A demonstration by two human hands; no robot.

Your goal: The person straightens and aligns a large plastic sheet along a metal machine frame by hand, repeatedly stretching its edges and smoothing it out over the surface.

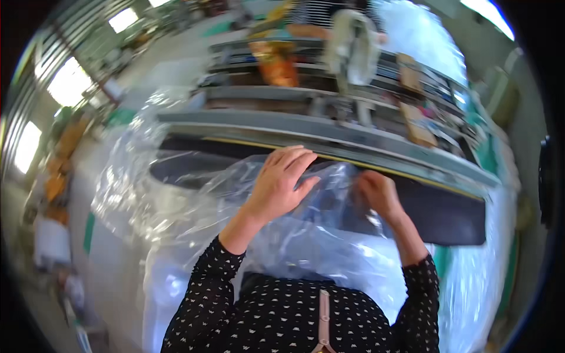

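Clear plastic film [218,194] lies crumpled over a long dark board [441,212] in front of me. My left hand [281,182] rests on the film near the board's far edge, its fingers stretched out and the thumb apart. To the right of it, my right hand [379,193] is blurred by motion. The fingers of that hand are curled at the film's gathered right part, and seem to pinch it; the fingertips are hard to make out. The film covers the board's left and middle parts, while its right end shows bare.
A long grey metal rail [235,120] with a yellow strip [347,159] runs along the board's far side. Beyond it are wooden blocks [416,125], an orange bag [278,63] and a pale hanging loop [353,47]. More shiny plastic [471,282] hangs at the right.
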